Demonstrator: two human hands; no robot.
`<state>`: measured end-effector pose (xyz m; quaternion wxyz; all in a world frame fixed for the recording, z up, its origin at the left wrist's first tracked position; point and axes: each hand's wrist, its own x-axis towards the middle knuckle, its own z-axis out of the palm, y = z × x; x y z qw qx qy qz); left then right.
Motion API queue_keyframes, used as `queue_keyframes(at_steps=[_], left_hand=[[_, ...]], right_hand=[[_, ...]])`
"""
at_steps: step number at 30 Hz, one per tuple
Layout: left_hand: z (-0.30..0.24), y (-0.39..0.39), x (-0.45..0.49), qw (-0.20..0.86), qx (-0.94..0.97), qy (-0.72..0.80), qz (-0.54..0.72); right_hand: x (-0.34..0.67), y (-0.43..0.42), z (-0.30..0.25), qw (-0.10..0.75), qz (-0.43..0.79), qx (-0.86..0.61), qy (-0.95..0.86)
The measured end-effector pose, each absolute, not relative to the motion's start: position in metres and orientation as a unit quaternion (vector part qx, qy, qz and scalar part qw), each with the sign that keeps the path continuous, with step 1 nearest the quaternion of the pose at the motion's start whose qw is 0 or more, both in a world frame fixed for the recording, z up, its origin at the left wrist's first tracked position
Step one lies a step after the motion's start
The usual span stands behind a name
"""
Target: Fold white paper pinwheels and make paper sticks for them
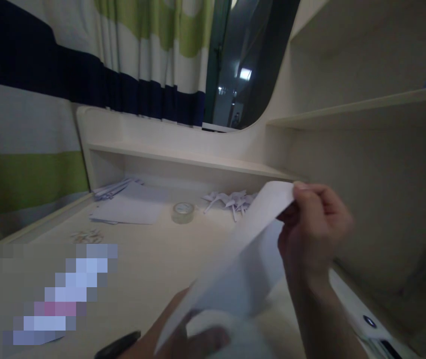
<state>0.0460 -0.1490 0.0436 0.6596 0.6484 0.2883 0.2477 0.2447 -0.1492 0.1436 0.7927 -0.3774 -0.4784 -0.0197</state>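
My right hand point(312, 227) is raised over the desk and pinches the far corner of a white sheet of paper point(243, 269). The sheet slopes down toward me, partly folded along its length. My left hand point(194, 339) is under the near end of the sheet at the bottom of the view, fingers curled round its edge; most of that hand is hidden by the paper. A black pen-like object point(117, 345) lies on the desk just left of my left hand.
On the cream desk point(149, 259) lie a stack of white sheets point(128, 209), a roll of clear tape point(182, 212), several small folded paper shapes point(231, 200) and small coloured bits point(88, 235). Shelves rise at the back and right. A striped curtain point(48, 75) hangs at the left.
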Motion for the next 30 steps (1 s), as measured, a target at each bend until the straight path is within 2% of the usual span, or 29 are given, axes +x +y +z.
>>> queue_keyframes(at_steps=[3, 7, 11, 15, 20, 25, 30], left_hand=[[0.036, -0.144, 0.042, 0.641, 0.603, 0.375, 0.29], [0.042, -0.126, 0.033, 0.684, 0.524, 0.347, 0.37], [0.048, -0.109, 0.026, 0.713, 0.509, 0.333, 0.349], [0.043, -0.095, 0.025, 0.716, 0.533, 0.325, 0.312], [0.03, -0.076, 0.022, 0.714, 0.561, 0.323, 0.266], [0.026, -0.068, 0.018, 0.698, 0.553, 0.35, 0.291], [0.026, -0.069, 0.023, 0.694, 0.538, 0.364, 0.31]], right_hand=[[0.241, -0.118, 0.158, 0.743, 0.026, -0.403, -0.534], [0.273, -0.102, 0.143, 0.677, 0.039, -0.479, -0.557], [0.302, -0.094, 0.116, 0.566, 0.325, -0.492, -0.576], [0.307, -0.085, 0.088, 0.556, 0.452, -0.436, -0.544], [0.31, -0.066, 0.058, 0.574, 0.461, -0.448, -0.507], [0.317, -0.054, 0.04, 0.573, 0.433, -0.535, -0.446], [0.318, -0.054, 0.031, 0.573, 0.417, -0.553, -0.437]])
